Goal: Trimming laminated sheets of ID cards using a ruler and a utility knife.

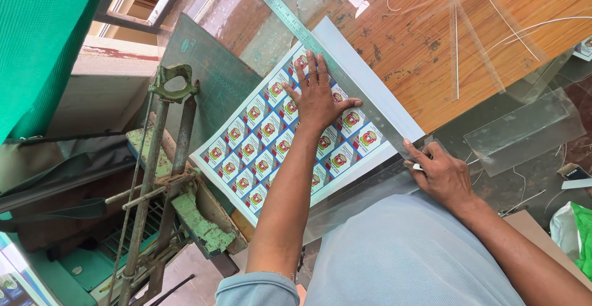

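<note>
Hands observed: two, both bare, both the person's own. Left hand (317, 96) lies flat with fingers spread, palm pressed down on one glossy white printed sheet of small round red-and-yellow emblems (271, 142); the emblems run in even rows across the sheet, partly covered by the hand and forearm, so no full count is possible. Fingertips of that hand reach one long steel ruler (333, 65), a thin, straight, grey metal strip with fine graduations, which lies along the sheet's far edge and runs on past the hand at both ends.

Right hand (441, 173) is closed in a pinch around one small light-coloured cutting tool (418, 167), of which only a short tip shows; the tip sits at the near end of the ruler, just beside the sheet's corner.

Under the sheet lies one dark green cutting mat (216, 75), matt and flat, showing beyond the left hand. Beyond the right hand, several clear, smooth plastic pieces (524, 130) and thin, curled offcut strips (481, 10) lie scattered on one scuffed brown wooden table (419, 47); their number cannot be fixed. To the outside of the left forearm stands one rusted metal lever cutter with flaking green paint (172, 176).
</note>
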